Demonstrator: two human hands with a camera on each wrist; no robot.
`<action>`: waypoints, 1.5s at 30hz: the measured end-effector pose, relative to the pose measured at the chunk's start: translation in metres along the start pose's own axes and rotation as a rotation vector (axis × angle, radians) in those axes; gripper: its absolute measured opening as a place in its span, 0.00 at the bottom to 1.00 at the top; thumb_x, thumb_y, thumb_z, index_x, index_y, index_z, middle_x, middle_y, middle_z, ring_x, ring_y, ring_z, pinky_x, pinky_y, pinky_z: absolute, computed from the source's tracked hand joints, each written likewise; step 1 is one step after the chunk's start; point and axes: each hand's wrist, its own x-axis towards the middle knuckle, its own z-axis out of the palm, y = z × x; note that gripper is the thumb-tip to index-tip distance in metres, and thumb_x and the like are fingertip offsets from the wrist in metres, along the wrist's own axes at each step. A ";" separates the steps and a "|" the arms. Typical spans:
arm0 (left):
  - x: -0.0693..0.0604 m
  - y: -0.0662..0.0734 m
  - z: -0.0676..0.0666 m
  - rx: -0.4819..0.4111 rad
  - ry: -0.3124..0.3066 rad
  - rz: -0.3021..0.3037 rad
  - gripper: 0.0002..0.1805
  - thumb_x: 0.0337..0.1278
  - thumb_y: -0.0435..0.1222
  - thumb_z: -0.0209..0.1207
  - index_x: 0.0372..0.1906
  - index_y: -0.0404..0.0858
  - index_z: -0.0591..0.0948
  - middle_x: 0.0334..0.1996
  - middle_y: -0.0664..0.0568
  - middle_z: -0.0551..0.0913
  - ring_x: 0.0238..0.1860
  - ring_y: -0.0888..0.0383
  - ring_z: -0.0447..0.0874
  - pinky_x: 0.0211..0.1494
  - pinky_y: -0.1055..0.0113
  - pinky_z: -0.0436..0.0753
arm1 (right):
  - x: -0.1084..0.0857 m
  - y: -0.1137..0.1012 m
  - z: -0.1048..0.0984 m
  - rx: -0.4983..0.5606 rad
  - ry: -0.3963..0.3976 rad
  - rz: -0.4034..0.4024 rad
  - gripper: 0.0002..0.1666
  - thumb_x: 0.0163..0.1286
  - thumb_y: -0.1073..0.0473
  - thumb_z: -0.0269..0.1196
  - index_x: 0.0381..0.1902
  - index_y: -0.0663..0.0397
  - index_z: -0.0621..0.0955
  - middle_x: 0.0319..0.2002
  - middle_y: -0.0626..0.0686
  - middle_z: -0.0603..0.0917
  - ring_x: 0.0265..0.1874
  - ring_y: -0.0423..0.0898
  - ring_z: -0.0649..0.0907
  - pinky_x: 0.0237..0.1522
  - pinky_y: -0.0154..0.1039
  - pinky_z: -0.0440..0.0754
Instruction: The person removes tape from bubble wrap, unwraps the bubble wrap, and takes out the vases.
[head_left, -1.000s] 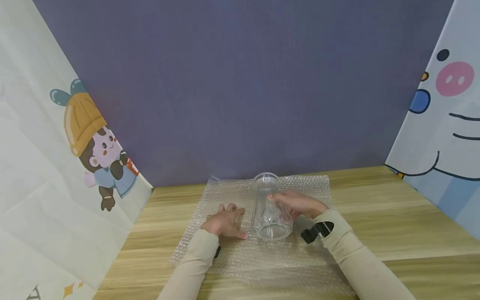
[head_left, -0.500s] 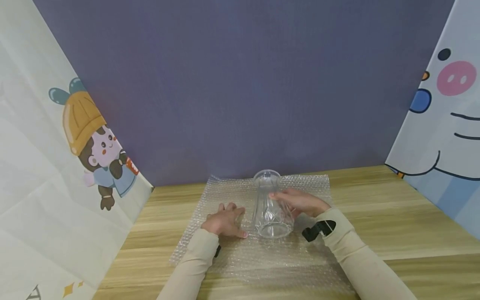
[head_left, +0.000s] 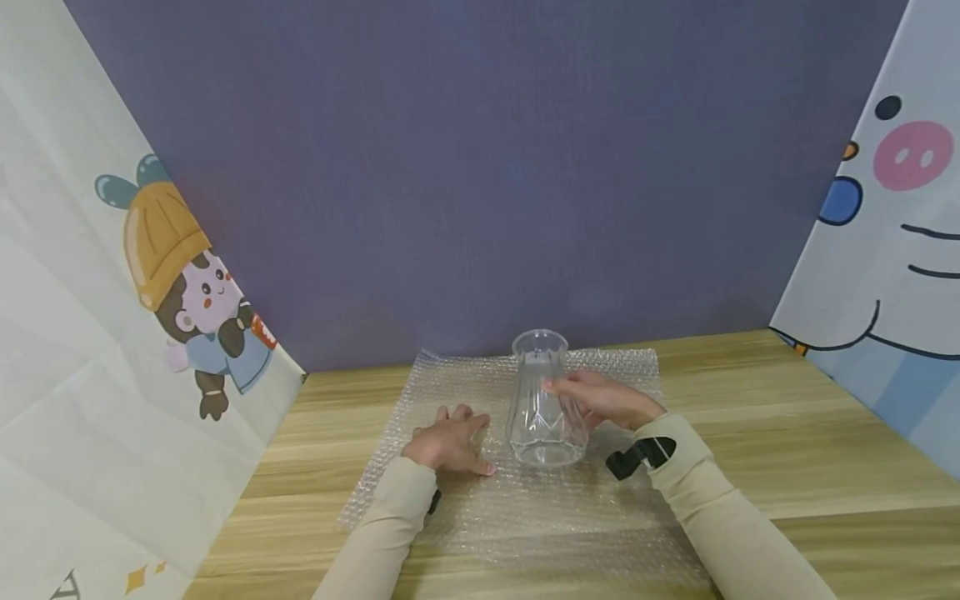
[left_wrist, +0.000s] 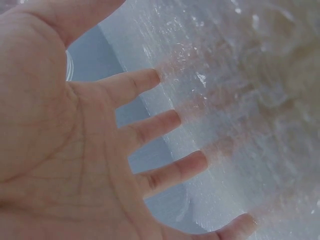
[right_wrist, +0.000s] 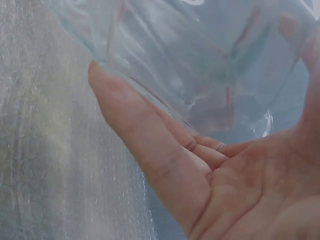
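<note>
A clear glass vase (head_left: 542, 417) with a flared rim and faceted lower body stands nearly upright over a sheet of bubble wrap (head_left: 480, 508). My right hand (head_left: 609, 400) grips its right side, thumb across the front and fingers curled behind; in the right wrist view the glass (right_wrist: 200, 65) sits between thumb and fingers. Whether its base touches the wrap, I cannot tell. My left hand (head_left: 450, 442) rests on the bubble wrap to the left of the vase, its fingers (left_wrist: 150, 125) spread and their tips against the sheet in the left wrist view.
The bubble wrap lies flat on a wood-grain table (head_left: 825, 433). Behind rises a plain purple-grey panel (head_left: 480, 167). Cartoon-printed white panels flank the table, one at the left (head_left: 75, 333) and one at the right (head_left: 915, 275).
The vase has tipped more upright and shifted slightly up and away, its rim rising against the back panel. My right hand moved with it a little; the left hand has stayed put.
</note>
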 end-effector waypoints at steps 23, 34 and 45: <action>0.003 0.000 0.000 0.001 -0.006 0.009 0.51 0.48 0.57 0.73 0.78 0.51 0.66 0.78 0.47 0.63 0.75 0.40 0.59 0.64 0.24 0.68 | 0.002 0.003 -0.002 0.104 0.041 0.010 0.41 0.76 0.42 0.57 0.75 0.64 0.65 0.56 0.67 0.83 0.41 0.49 0.89 0.44 0.51 0.90; 0.004 0.000 0.001 0.002 -0.009 0.002 0.51 0.48 0.58 0.73 0.78 0.52 0.66 0.78 0.47 0.63 0.74 0.41 0.59 0.64 0.25 0.69 | 0.004 0.004 -0.002 0.102 0.059 0.031 0.42 0.76 0.41 0.57 0.75 0.63 0.64 0.61 0.69 0.79 0.41 0.46 0.87 0.41 0.46 0.89; 0.005 -0.001 0.001 0.010 -0.010 -0.004 0.51 0.49 0.58 0.73 0.78 0.52 0.66 0.77 0.47 0.63 0.75 0.41 0.58 0.63 0.27 0.70 | 0.008 0.006 -0.003 0.099 0.116 0.054 0.40 0.74 0.41 0.59 0.73 0.61 0.66 0.58 0.60 0.80 0.46 0.48 0.84 0.42 0.45 0.88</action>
